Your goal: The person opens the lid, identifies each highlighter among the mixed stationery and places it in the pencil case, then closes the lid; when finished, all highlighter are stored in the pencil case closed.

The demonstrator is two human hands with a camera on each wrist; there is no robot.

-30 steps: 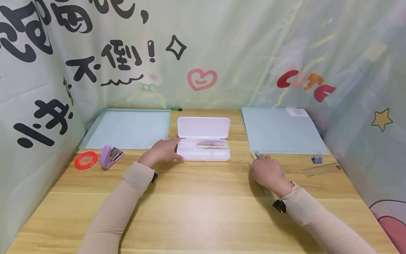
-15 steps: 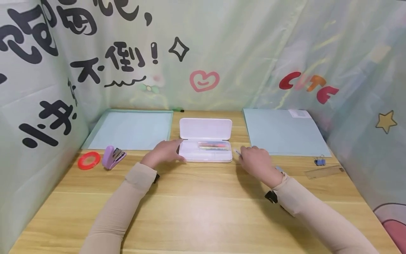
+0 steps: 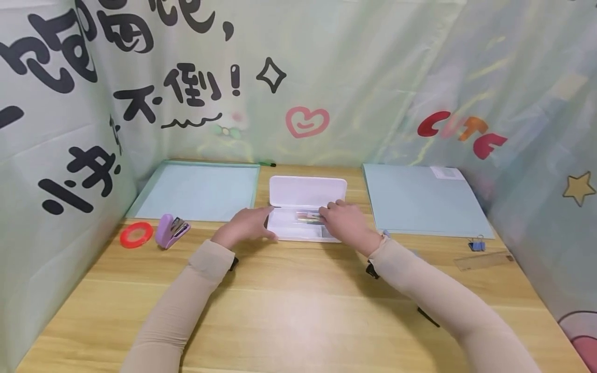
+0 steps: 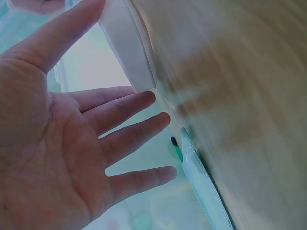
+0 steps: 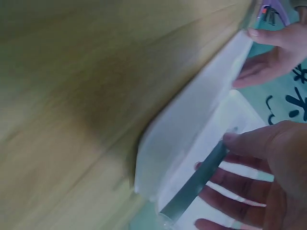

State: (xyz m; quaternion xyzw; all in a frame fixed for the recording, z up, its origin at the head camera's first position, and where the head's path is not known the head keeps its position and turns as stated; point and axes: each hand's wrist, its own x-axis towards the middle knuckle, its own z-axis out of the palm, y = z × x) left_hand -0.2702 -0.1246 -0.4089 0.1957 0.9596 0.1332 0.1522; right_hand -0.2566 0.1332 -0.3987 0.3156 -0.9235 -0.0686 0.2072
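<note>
A white pencil case (image 3: 282, 228) lies with its lid up at the middle of the table, several slim coloured pens (image 3: 308, 217) inside. My left hand (image 3: 244, 227) is at the case's left end, thumb by the front corner and index finger towards the hinge. In the left wrist view the fingers of that hand (image 4: 72, 143) are straight and spread. Over the right half of the case is my right hand (image 3: 347, 223), pinching a grey-green pen (image 5: 194, 187) between thumb and fingers. This pen is close over the white tray; the hand hides it in the head view.
Light blue folders lie back left (image 3: 205, 191) and back right (image 3: 424, 202). A red tape ring (image 3: 123, 237) and a purple stapler (image 3: 164, 233) are at the left. Right, a blue binder clip (image 3: 477, 245) and a clear ruler (image 3: 482, 261). A green pen (image 3: 267, 164) lies behind the case.
My right hand has picked up the pen from the table right of the case and carried it left over the tray. My left hand stays at the case's left end.
</note>
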